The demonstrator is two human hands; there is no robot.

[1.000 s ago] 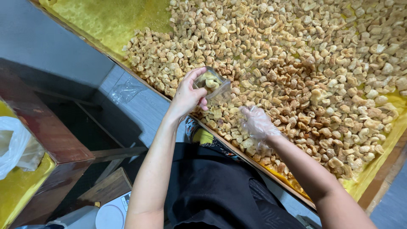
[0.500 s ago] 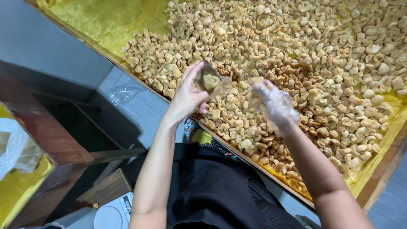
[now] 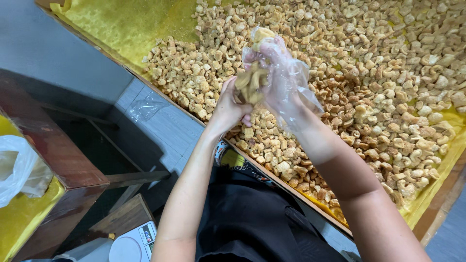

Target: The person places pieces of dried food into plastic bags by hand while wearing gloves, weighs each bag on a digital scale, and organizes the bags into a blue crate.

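The left hand [image 3: 228, 104] is closed around a small clear bag [image 3: 250, 82] that already holds a clump of golden fried snack pieces, gripping it at its near side just above the heap; the right hand [image 3: 281, 77], covered in a thin clear plastic glove [image 3: 301, 97], is cupped with the fingers curled over the bag's mouth, and a few pieces show at its fingertips, though whether it has let any go cannot be told. By the look of it the bag is only partly filled, so the filling seems under way rather than finished; the great heap of snack pieces [image 3: 378, 82] lies spread over the yellow sheet [image 3: 121, 24] of the wooden tray [image 3: 439, 213], barely dented. Compared with half a second ago, the gloved hand has come across from the right, where it hung apart over the heap, and now meets the bag; the left hand has kept its grip and sits in much the same place. Off to the side lie a scrap of clear plastic [image 3: 145, 104] on the grey ledge, a white bag [image 3: 19, 167] on a dark wooden stand, and a white scale [image 3: 133, 245] lower down.
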